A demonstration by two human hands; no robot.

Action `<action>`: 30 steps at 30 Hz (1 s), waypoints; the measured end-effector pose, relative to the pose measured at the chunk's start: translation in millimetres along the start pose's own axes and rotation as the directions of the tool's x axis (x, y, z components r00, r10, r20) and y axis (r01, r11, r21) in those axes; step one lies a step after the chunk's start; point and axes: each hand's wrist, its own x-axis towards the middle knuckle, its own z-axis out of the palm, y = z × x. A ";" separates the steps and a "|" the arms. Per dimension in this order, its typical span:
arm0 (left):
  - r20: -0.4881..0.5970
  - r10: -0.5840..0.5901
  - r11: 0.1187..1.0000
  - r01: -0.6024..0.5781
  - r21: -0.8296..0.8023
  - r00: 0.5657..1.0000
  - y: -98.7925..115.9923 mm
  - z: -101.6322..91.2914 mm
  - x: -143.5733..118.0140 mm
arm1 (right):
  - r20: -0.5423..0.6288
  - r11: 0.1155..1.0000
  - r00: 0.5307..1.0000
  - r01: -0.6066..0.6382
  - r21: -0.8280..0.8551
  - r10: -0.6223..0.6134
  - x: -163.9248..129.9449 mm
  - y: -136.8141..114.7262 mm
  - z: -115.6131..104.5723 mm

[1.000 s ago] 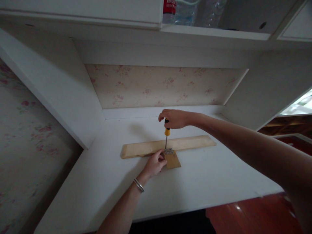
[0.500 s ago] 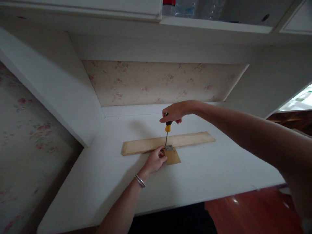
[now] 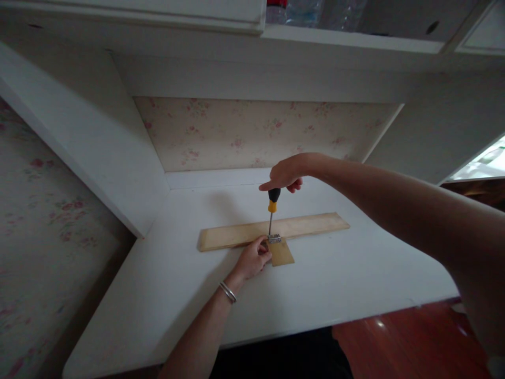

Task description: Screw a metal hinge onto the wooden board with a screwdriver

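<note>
The right hand (image 3: 286, 173) closes its grip on the upright screwdriver (image 3: 272, 208) (tip at the hinge (image 3: 274, 239)); the left hand (image 3: 252, 259) pinches the small wood piece (image 3: 282, 253) steady against the plank (image 3: 307, 226).

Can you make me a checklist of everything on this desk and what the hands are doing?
Surface: white desk, bare around the wood.
Job's things: long wood strip lying flat; small wood piece in front of it; metal hinge where they meet; screwdriver upright, tip at the hinge.
Clutter: nothing seen.
Hands: right hand on top of the screwdriver handle; left hand by the hinge, touching the wood.
Cables: nothing seen.
Surroundings: floral wallpaper, bottles on the shelf above.
</note>
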 end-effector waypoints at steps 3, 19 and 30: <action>-0.005 0.002 1.000 -0.002 0.000 1.000 0.0 0.0 -0.1 | -0.026 0.998 0.998 0.047 -0.043 -0.048 -2.2 -1.6 0.0; -0.020 -0.013 1.000 0.013 0.002 1.000 3.9 1.5 -1.4 | -0.071 0.983 0.982 0.173 -0.068 -0.177 -11.4 3.8 2.8; -0.011 -0.016 1.000 0.016 0.002 1.000 6.3 1.3 -2.1 | -0.088 0.971 0.973 0.200 -0.130 -0.213 -13.3 0.0 3.6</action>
